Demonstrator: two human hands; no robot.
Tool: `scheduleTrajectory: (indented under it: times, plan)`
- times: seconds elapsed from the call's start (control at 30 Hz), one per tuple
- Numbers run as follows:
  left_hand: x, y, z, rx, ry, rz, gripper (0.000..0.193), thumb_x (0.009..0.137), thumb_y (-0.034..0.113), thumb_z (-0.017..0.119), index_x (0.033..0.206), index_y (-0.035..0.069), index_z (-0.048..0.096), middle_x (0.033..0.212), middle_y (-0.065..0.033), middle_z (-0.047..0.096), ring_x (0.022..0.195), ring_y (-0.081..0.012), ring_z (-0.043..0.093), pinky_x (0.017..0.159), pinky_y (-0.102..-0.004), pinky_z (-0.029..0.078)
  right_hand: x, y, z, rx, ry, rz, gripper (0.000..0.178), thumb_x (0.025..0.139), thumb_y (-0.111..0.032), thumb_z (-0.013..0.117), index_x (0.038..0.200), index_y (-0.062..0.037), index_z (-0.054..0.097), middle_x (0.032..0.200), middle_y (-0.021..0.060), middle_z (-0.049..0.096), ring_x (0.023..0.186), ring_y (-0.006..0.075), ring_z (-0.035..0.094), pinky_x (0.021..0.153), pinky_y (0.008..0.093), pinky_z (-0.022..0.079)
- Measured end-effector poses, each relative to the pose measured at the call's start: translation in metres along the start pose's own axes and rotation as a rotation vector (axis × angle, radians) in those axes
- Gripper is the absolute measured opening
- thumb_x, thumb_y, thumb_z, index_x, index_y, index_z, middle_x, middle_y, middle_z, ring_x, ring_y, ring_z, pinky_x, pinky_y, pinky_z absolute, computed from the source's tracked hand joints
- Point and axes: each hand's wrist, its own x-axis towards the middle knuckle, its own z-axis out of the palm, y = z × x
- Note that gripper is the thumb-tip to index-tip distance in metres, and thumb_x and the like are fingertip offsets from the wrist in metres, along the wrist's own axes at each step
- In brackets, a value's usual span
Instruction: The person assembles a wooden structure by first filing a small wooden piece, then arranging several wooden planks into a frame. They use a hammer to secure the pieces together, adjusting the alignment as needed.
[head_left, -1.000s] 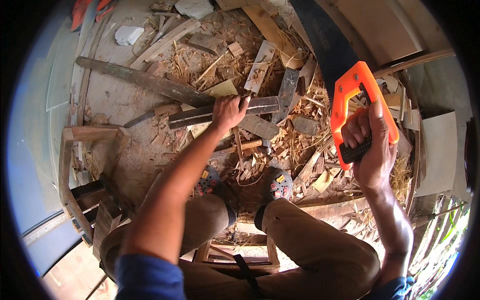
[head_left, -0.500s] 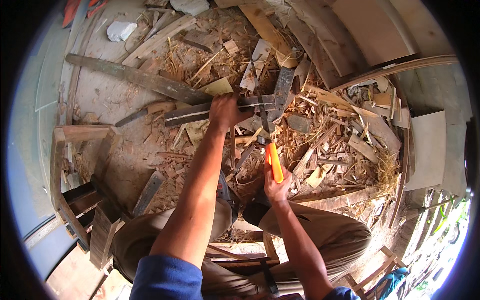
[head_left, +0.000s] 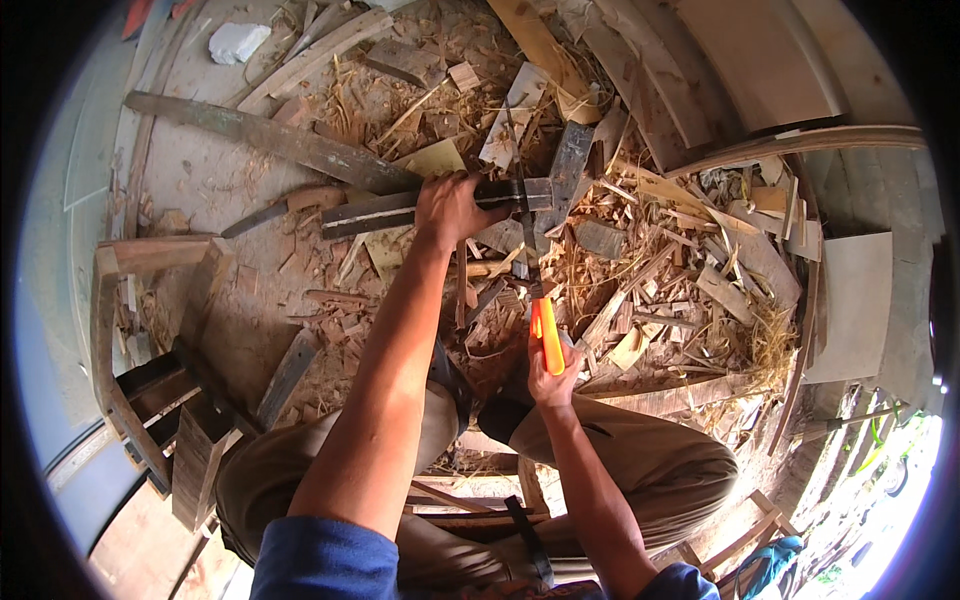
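Observation:
My right hand (head_left: 556, 378) is closed around the orange handle of a handsaw (head_left: 526, 232). The saw's narrow dark blade points away from me and crosses a dark wooden bar (head_left: 375, 213) near its right end. Gripping that bar just left of the blade is my left hand (head_left: 450, 208), its fingers over the far side and its thumb toward the saw. Under the bar's right end lies another dark wooden block (head_left: 568, 165), set at an angle. How deep the blade sits in the wood cannot be made out.
Wood scraps and shavings (head_left: 660, 300) cover the ground, thickest on the right. A long weathered plank (head_left: 270, 138) lies at the far left, beside a tool with a wooden handle (head_left: 315, 198). A small wooden frame (head_left: 160, 254) stands at left. Boards (head_left: 750, 60) lean at the far right.
My right hand has drawn the saw slightly toward me across the bar. The left hand keeps its hold, and the whole view has shifted a little.

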Motion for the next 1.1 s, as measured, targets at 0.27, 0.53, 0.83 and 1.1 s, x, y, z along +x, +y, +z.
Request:
scheduleTrajectory:
  times: [0.27, 0.53, 0.83, 1.1]
  plan:
    - [-0.001, -0.007, 0.009, 0.031, 0.117, 0.053, 0.071, 0.072, 0.063, 0.075, 0.121, 0.013, 0.07, 0.104, -0.0133, 0.075, 0.097, -0.0293, 0.072, 0.094, -0.042, 0.05, -0.006, -0.009, -0.003, 0.071, -0.005, -0.001, 0.016, 0.088, -0.009, 0.067, 0.075, -0.0023, 0.06, 0.054, 0.0135, 0.049, 0.044, 0.0289, 0.048, 0.047, 0.038, 0.039]
    - [-0.002, -0.004, 0.005, 0.058, 0.016, -0.002, 0.079, 0.072, 0.07, 0.072, 0.129, 0.016, 0.067, 0.113, -0.0117, 0.075, 0.107, -0.028, 0.07, 0.103, -0.0412, 0.045, 0.016, -0.005, -0.002, -0.12, -0.055, -0.057, 0.018, 0.088, -0.011, 0.067, 0.074, -0.002, 0.059, 0.056, 0.0155, 0.053, 0.046, 0.033, 0.051, 0.047, 0.0407, 0.038]
    - [-0.006, -0.012, 0.012, 0.05, 0.214, 0.055, 0.066, 0.071, 0.06, 0.079, 0.114, 0.01, 0.073, 0.1, -0.0165, 0.074, 0.1, -0.0333, 0.07, 0.096, -0.0441, 0.048, -0.023, -0.018, -0.013, 0.065, -0.028, 0.134, 0.018, 0.087, -0.009, 0.069, 0.073, -0.0013, 0.062, 0.056, 0.014, 0.054, 0.046, 0.025, 0.052, 0.048, 0.0378, 0.041]
    - [0.0, -0.007, 0.015, 0.087, 0.202, 0.028, 0.049, 0.092, 0.052, 0.063, 0.114, 0.01, 0.07, 0.105, -0.0158, 0.073, 0.103, -0.0316, 0.068, 0.095, -0.045, 0.048, 0.031, -0.02, 0.01, -0.09, -0.016, 0.082, 0.025, 0.088, -0.013, 0.069, 0.069, -0.0011, 0.059, 0.055, 0.0161, 0.055, 0.044, 0.025, 0.055, 0.047, 0.0387, 0.041]
